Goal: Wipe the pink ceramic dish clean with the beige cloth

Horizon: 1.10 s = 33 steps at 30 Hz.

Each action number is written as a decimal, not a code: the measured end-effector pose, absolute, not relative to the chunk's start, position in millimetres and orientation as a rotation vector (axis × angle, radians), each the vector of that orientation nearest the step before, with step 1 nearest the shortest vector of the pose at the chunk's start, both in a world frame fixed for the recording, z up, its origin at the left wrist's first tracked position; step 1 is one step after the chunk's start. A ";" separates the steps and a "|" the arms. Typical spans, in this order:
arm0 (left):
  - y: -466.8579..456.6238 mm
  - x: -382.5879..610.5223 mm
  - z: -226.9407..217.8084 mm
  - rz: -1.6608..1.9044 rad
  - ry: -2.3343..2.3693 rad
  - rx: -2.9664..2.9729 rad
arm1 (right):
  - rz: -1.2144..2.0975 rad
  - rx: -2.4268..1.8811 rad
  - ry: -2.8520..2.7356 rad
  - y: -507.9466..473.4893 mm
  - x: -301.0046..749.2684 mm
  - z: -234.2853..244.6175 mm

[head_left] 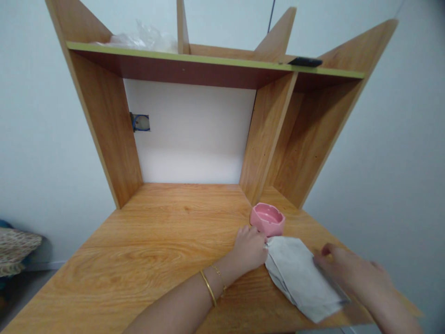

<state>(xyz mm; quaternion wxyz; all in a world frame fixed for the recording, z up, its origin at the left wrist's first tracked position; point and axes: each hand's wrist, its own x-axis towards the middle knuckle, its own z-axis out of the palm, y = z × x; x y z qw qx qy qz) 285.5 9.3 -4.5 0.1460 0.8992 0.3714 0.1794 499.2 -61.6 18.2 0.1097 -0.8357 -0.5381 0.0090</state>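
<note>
A pale, folded cloth [299, 273] lies on the wooden desk near its right front, with loose layers showing along its left side. My left hand [251, 247] is closed, pinching the cloth's upper left corner, close to a pink angular ashtray [267, 219]. Two thin gold bracelets [209, 287] circle my left wrist. At the cloth's right edge is my right hand [347, 269], blurred by motion, its fingers curled. A thin dark edge [335, 285] runs beneath those fingers along the cloth; what it belongs to is hidden.
A wooden shelf unit with upright panels [266, 134] rises from the back of the desk [149, 250]. Clear plastic wrap [144, 38] and a flat black object [306, 61] rest on its upper shelf. A socket box [141, 122] is set in the back wall. Patterned fabric [17, 248] shows far left.
</note>
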 end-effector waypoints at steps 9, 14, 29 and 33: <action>29.5 215.6 19.0 0.458 1.283 2.363 | -0.186 -2.109 -2.131 -31.8 333.1 61.5; 47.7 148.2 11.6 0.471 1.484 2.255 | 0.148 -1.799 -2.348 7.1 278.0 45.5; 63.3 89.2 -11.7 0.572 1.735 2.132 | 0.187 -1.700 -2.319 32.5 252.5 3.7; 57.2 87.2 -7.5 0.486 1.823 2.180 | 0.210 -1.800 -2.351 37.0 257.0 0.8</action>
